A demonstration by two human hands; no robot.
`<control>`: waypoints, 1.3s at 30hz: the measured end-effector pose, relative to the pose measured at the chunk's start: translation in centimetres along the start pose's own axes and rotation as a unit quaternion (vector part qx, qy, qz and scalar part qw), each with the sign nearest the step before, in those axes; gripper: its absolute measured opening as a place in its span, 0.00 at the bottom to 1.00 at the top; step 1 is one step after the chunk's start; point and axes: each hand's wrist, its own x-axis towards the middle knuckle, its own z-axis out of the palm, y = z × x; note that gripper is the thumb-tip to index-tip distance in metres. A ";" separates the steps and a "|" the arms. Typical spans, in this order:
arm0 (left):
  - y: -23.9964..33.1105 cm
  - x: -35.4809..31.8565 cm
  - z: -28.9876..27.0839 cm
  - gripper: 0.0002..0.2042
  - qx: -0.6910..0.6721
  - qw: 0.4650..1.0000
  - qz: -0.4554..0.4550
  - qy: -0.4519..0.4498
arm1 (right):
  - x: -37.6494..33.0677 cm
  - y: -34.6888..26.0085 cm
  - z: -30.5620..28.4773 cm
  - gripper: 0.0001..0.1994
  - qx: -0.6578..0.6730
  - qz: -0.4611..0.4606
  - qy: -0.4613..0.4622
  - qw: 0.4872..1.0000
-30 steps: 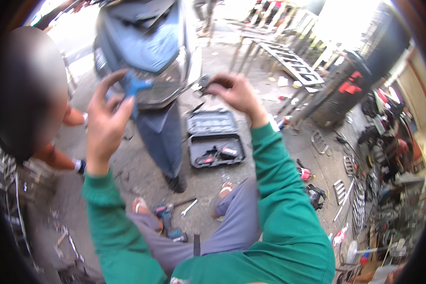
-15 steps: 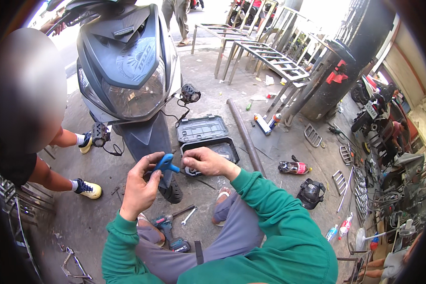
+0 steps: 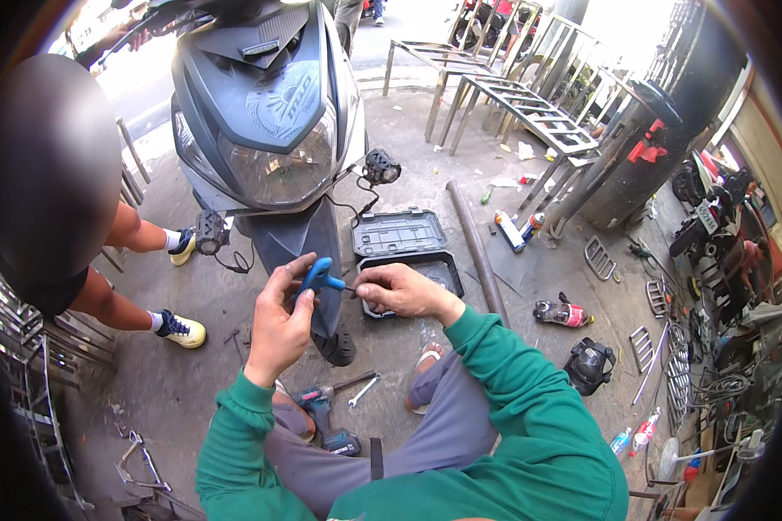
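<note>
My left hand [image 3: 278,326] grips a T-handle wrench [image 3: 321,276] by its blue plastic handle, thumb and fingers on either side. From the handle a short stem points right, to the fingertips of my right hand [image 3: 404,289]. Those fingers are pinched around the dark shaft, and they hide its far end. Both hands are raised in front of the front wheel [image 3: 336,346] of a grey and black scooter [image 3: 243,165]. Behind my right hand lies an opened black tool case [image 3: 400,234] on the floor.
Between my feet lie a cordless drill [image 3: 323,421] and a spanner [image 3: 364,391]. A person [image 3: 43,200] stands at the left. Further right are a long metal pipe [image 3: 480,252], spray cans [image 3: 520,230], a cola bottle [image 3: 562,313], a black helmet-like object [image 3: 589,365] and metal frames [image 3: 530,108].
My right fingers have closed on the wrench's shaft, which earlier showed below them, slanting down to the right. The whole scene has shifted right in the view.
</note>
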 end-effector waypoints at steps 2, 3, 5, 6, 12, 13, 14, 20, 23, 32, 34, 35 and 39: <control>-0.3 0.2 -0.1 0.22 -0.004 1.000 0.009 0.011 | -0.5 -0.8 -1.5 0.19 -0.076 -0.026 -0.046 0.996; -0.4 0.4 -0.2 0.22 -0.004 1.000 0.008 0.004 | -0.8 -1.1 -2.7 0.17 -0.092 -0.053 -0.044 0.993; -0.4 1.2 -0.3 0.22 -0.013 1.000 -0.025 -0.010 | -1.8 -1.7 -5.9 0.17 0.056 0.112 -0.014 0.992; -0.4 2.1 -0.2 0.24 -0.016 0.999 -0.027 -0.026 | -1.5 -1.8 -7.6 0.18 0.106 0.048 -0.001 0.993; -0.9 10.3 1.3 0.11 -0.081 0.991 0.105 0.011 | 1.7 -4.7 -16.2 0.41 0.416 -0.165 -0.058 0.893; -1.3 11.5 2.0 0.10 -0.111 0.983 0.146 0.028 | 2.6 -5.7 -16.9 0.34 0.431 -0.192 -0.042 0.881; -1.7 12.3 2.7 0.11 -0.066 0.990 0.115 0.052 | 4.1 -6.4 -17.2 0.28 0.358 -0.161 0.021 0.919; -5.5 15.9 8.9 0.16 -0.310 0.935 0.088 0.146 | 9.8 -7.4 -16.5 0.14 0.131 -0.158 0.211 0.956; -7.3 16.0 10.4 0.20 -0.460 0.880 0.064 0.104 | 9.4 -6.3 -15.7 0.14 0.114 -0.176 0.191 0.959; -7.8 16.9 9.7 0.19 -0.407 0.902 0.126 0.076 | 8.9 -2.8 -12.2 0.17 -0.193 -0.148 0.128 0.961; -7.4 17.1 9.7 0.18 -0.384 0.910 0.125 0.089 | 9.2 -2.6 -12.1 0.18 -0.207 -0.170 0.148 0.952; -7.2 17.1 9.8 0.16 -0.369 0.915 0.135 0.097 | 9.4 -2.6 -12.2 0.18 -0.225 -0.171 0.154 0.947; -6.3 17.4 9.8 0.13 -0.297 0.929 0.166 0.148 | 10.1 -3.2 -12.2 0.20 -0.282 -0.136 0.168 0.935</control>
